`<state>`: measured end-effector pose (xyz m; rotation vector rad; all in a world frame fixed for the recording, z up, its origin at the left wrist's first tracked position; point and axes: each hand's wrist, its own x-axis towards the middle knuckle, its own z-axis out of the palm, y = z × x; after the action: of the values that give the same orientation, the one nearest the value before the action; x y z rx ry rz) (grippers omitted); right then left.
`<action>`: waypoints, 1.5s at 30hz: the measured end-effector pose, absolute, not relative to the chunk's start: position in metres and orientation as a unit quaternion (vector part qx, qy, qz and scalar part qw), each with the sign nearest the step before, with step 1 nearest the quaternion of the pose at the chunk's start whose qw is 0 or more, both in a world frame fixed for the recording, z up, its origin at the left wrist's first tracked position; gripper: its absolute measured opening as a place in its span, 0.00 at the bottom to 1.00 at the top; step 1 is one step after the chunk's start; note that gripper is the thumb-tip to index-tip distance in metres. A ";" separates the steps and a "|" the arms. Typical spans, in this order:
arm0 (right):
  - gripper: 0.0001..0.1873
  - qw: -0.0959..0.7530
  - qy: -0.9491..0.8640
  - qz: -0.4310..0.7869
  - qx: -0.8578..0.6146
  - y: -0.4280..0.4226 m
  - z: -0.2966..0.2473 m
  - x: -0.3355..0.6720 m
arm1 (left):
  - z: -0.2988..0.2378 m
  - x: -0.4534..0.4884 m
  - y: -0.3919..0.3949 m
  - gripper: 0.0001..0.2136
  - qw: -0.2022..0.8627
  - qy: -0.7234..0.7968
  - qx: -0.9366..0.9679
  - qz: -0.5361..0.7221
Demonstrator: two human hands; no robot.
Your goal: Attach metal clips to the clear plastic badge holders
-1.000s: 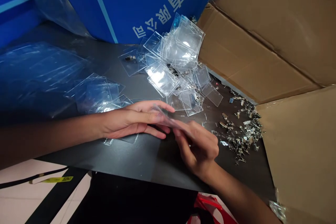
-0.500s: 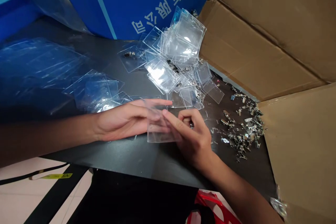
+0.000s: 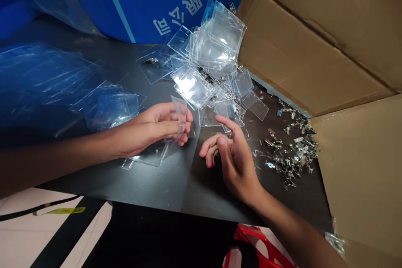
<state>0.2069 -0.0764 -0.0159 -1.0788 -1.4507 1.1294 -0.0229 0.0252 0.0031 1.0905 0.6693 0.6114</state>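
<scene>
My left hand point(image 3: 160, 123) is closed on a clear plastic badge holder point(image 3: 179, 111), which stands tilted between thumb and fingers. Below that hand, more clear badge holders point(image 3: 150, 157) lie on the dark table. My right hand point(image 3: 234, 159) is apart from it, index finger stretched out and the other fingers curled. A small metal clip point(image 3: 230, 136) shows partly in its curl, mostly hidden by the fingers. Beyond both hands is a heap of clear badge holders point(image 3: 216, 46), some with metal clips attached.
Loose metal clips point(image 3: 295, 159) are piled at the right, beside a cardboard box wall point(image 3: 354, 167). More clear holders point(image 3: 116, 104) and a blurred stack of clear sheets point(image 3: 40, 71) lie at left. A blue panel with white characters point(image 3: 132, 4) stands behind. Something red point(image 3: 254, 243) shows below the table.
My hands have moved apart. The badge holder that was between them is now in my left hand, and my right hand has let go of it.
</scene>
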 end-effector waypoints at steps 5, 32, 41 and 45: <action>0.17 0.421 -0.536 0.585 -0.439 -0.079 -0.010 0.206 | 0.007 -0.025 0.027 0.11 0.693 0.336 0.579 0.270; 0.12 0.446 -0.586 0.509 -0.445 -0.071 -0.003 0.213 | 0.005 -0.018 0.020 0.20 0.734 0.334 0.536 0.252; 0.08 0.458 -0.538 0.544 -0.453 -0.074 -0.005 0.208 | 0.000 -0.019 0.017 0.18 0.742 0.311 0.540 0.249; 0.08 0.452 -0.537 0.549 -0.453 -0.073 -0.003 0.209 | -0.003 -0.020 0.017 0.18 0.751 0.309 0.532 0.240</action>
<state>0.2094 -0.0730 -0.0034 -1.1188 -1.3269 1.3562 -0.0202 0.0168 -0.0028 1.1630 0.6761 0.5242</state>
